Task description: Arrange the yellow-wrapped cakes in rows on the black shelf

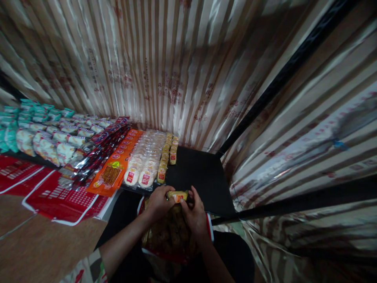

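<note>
Between my two hands is a small yellow wrapped snack pack [178, 195] with a red and white label facing up. My left hand [160, 203] pinches its left end, and my right hand [194, 212] closes on its right end with the thumb at the lower edge. Below them, on my lap, rests a red and white bag [210, 228] whose dark contents are too dim to make out. Just beyond my hands, similar yellow packs [161, 172] stand in two rows on the black shelf [200, 177].
Left of the yellow packs lie round white crackers in clear wrap [145, 179], an orange snack bag [108, 175], dark red packets [94, 149], white packets [44, 145] and teal packets [10, 135]. Red bags [59, 196] hang below. A black post [253, 114] and striped curtain [176, 70] bound the shelf.
</note>
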{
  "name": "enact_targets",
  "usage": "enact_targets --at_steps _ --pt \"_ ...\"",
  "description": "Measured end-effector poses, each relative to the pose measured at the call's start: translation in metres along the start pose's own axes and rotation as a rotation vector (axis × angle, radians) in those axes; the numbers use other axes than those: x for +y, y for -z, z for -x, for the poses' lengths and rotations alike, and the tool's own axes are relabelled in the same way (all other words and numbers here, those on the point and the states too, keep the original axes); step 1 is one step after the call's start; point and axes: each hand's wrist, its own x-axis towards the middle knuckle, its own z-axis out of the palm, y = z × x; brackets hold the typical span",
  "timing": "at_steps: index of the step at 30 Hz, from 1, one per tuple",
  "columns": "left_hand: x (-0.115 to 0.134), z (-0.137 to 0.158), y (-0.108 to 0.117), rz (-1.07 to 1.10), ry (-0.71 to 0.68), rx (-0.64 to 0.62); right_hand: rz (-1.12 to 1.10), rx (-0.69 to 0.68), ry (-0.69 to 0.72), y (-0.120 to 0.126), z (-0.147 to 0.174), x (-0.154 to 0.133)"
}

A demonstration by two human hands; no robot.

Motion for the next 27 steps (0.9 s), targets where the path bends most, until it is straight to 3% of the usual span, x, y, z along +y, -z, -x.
enact_targets --at_steps 3,7,9,14,16,20,27 --pt "0.007 -0.009 0.015 -0.181 -0.17 -0.093 0.236 -0.072 0.268 0.01 -0.007 -0.007" --pt "0.02 -0.024 0.025 -0.259 -0.291 -0.208 0.233 -0.224 0.345 0.011 -0.017 -0.011" --pt "0.027 -0.03 0.024 -0.239 -0.291 -0.189 0.18 -0.216 0.313 0.006 -0.026 -0.009" --pt "0.034 -0.032 0.005 -0.153 -0.185 0.169 0.031 -0.106 0.111 -0.013 -0.057 0.001" --pt "0.031 -0.03 -0.008 -0.124 -0.185 0.23 -0.002 -0.083 0.049 -0.022 -0.073 0.004" --pt "0.016 -0.033 -0.034 0.003 -0.228 0.17 -0.001 -0.056 0.008 -0.039 -0.104 0.006" --pt "0.0 -0.065 -0.057 0.218 0.013 0.146 0.124 0.025 0.045 -0.064 -0.139 0.002"
